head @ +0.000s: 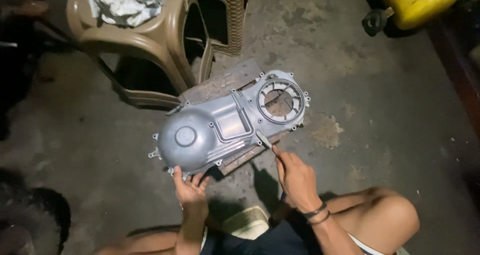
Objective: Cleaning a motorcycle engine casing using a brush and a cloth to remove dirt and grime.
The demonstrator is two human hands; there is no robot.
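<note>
Resting on a wooden board (220,85) on the concrete floor (390,110), the grey engine cover (220,130) lies flat with its ring-shaped opening at the far right end. The left hand (190,190) clasps the rim at the domed near-left end, thumb on top, fingers curled under. The right hand (296,177) pinches a thin tool (264,139) whose tip touches the cover's near edge, right of the left hand. A brown stool (145,35) stands beyond.

Engine cover (220,127) lies on board (220,85), stool (145,40) behind.
</note>
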